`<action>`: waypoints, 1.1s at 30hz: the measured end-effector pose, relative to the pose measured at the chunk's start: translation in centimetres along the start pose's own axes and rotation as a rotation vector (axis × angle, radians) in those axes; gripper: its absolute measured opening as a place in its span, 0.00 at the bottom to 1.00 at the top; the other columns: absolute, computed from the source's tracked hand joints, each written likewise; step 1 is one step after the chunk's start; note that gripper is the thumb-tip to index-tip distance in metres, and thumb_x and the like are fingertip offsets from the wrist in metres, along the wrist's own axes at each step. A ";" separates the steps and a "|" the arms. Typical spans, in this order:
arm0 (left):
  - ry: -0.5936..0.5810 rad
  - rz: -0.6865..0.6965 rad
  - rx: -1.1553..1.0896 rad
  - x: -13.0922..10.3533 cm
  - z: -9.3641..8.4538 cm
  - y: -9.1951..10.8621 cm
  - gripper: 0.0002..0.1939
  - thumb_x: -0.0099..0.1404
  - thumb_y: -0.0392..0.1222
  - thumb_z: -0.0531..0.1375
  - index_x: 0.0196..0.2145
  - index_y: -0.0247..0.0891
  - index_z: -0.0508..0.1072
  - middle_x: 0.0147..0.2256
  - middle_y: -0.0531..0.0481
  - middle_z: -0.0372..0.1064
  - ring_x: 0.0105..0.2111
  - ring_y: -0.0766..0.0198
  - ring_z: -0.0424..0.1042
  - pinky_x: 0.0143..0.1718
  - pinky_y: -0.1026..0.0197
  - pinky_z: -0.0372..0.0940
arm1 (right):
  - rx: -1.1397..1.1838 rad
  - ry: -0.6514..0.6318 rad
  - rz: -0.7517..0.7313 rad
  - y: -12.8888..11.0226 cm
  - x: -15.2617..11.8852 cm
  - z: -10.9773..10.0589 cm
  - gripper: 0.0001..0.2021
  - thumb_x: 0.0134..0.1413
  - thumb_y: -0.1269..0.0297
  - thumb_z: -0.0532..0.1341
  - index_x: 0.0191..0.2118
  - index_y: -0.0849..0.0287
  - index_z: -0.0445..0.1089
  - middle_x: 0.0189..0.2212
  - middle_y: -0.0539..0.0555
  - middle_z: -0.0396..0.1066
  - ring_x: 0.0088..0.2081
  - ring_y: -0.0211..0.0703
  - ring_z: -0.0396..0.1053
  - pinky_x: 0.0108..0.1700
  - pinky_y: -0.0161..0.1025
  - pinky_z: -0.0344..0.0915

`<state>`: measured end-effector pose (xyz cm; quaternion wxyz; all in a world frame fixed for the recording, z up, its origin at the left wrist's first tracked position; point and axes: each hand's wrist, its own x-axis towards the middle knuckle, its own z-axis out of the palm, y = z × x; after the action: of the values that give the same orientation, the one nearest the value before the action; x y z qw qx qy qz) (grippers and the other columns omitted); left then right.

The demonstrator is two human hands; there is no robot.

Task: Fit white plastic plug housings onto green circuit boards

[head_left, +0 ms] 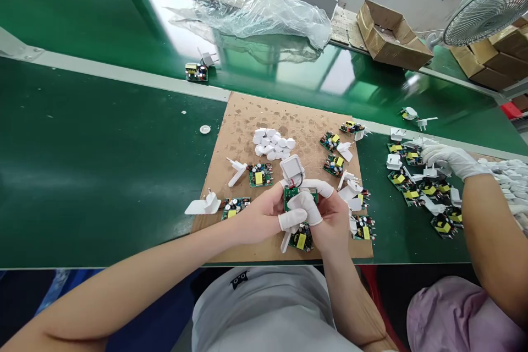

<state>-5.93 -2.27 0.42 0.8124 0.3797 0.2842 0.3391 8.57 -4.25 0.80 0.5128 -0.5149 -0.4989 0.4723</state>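
Observation:
Both hands meet over the brown cardboard sheet (243, 115), with white covers on some fingers. My left hand (270, 210) grips the left side of a green circuit board (290, 193). My right hand (325, 206) holds the board's right side, its fingers bent over the face. A white plug housing (292, 169) joined by short wires stands above the board. Under the hands lies another board with a yellow part (302, 239). Further boards with white plugs lie to the left (260, 175) and right (333, 165). The fingertips partly hide the held board.
A pile of white caps (272, 144) sits on the cardboard. At right, a co-worker's gloved hand (451, 160) reaches over a cluster of boards (429, 190). Behind are plastic wrap (264, 14), an open carton (394, 38) and a fan (487, 8).

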 end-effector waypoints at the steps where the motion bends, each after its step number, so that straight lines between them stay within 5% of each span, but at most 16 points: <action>1: 0.013 -0.006 0.008 0.0 0.1 0.0 0.30 0.51 0.59 0.72 0.40 0.39 0.64 0.28 0.57 0.65 0.24 0.71 0.65 0.25 0.66 0.63 | -0.011 -0.013 0.003 0.0 -0.1 0.0 0.15 0.57 0.48 0.65 0.39 0.54 0.74 0.30 0.52 0.76 0.30 0.42 0.74 0.34 0.38 0.73; 5: 0.106 0.014 0.057 0.0 0.4 0.4 0.28 0.55 0.65 0.67 0.35 0.38 0.65 0.25 0.58 0.64 0.21 0.73 0.62 0.21 0.67 0.58 | -0.050 -0.126 0.032 0.0 -0.4 -0.5 0.21 0.62 0.42 0.58 0.47 0.52 0.74 0.38 0.54 0.77 0.36 0.45 0.76 0.37 0.40 0.75; 11: 0.152 0.046 0.004 0.3 0.2 0.3 0.28 0.55 0.64 0.67 0.35 0.37 0.66 0.24 0.57 0.65 0.20 0.73 0.62 0.20 0.68 0.56 | -0.082 -0.141 0.028 0.3 -0.4 -0.6 0.18 0.65 0.46 0.57 0.50 0.51 0.74 0.41 0.54 0.76 0.37 0.44 0.74 0.44 0.42 0.75; 22: 0.060 -0.037 0.019 0.0 0.0 0.1 0.29 0.56 0.61 0.68 0.43 0.39 0.64 0.25 0.58 0.67 0.21 0.71 0.66 0.22 0.67 0.58 | -0.055 -0.064 0.140 0.1 -0.4 -0.4 0.22 0.61 0.41 0.59 0.46 0.53 0.77 0.26 0.50 0.73 0.18 0.35 0.61 0.17 0.33 0.60; 29: -0.002 -0.054 -0.020 0.0 0.0 -0.3 0.28 0.57 0.61 0.67 0.41 0.39 0.63 0.27 0.55 0.68 0.23 0.69 0.66 0.24 0.65 0.59 | 0.032 -0.079 0.183 0.3 -0.1 -1.1 0.22 0.60 0.42 0.60 0.45 0.55 0.76 0.26 0.51 0.73 0.21 0.37 0.66 0.21 0.34 0.65; 33: 0.069 -0.085 -0.060 0.0 0.1 -0.3 0.29 0.57 0.67 0.64 0.40 0.38 0.66 0.27 0.55 0.66 0.24 0.69 0.64 0.26 0.64 0.58 | 0.052 -0.103 0.145 0.0 -0.4 -0.8 0.20 0.55 0.46 0.67 0.47 0.53 0.74 0.33 0.52 0.76 0.29 0.41 0.72 0.30 0.37 0.73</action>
<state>-5.79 -2.48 0.26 0.8268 0.3309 0.3176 0.3257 9.33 -4.66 0.79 0.4640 -0.5114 -0.4735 0.5468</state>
